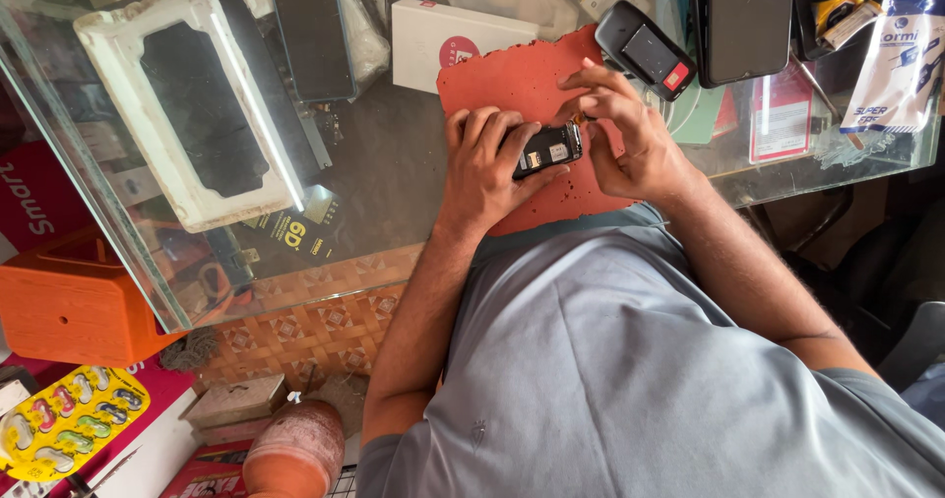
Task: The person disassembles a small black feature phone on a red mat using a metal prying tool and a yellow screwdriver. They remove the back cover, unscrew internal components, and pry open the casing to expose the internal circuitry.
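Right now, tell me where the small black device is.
The small black device sits mid-frame over the red mat, gripped by the left hand, right hand beside it.

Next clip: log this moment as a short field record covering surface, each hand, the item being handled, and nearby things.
surface: glass counter with a red work mat
left hand: grips the small opened black device
right hand: fingertips pinch at the device's upper right end
nearby: white box, black battery pack, white phone-shaped frame, dark phone
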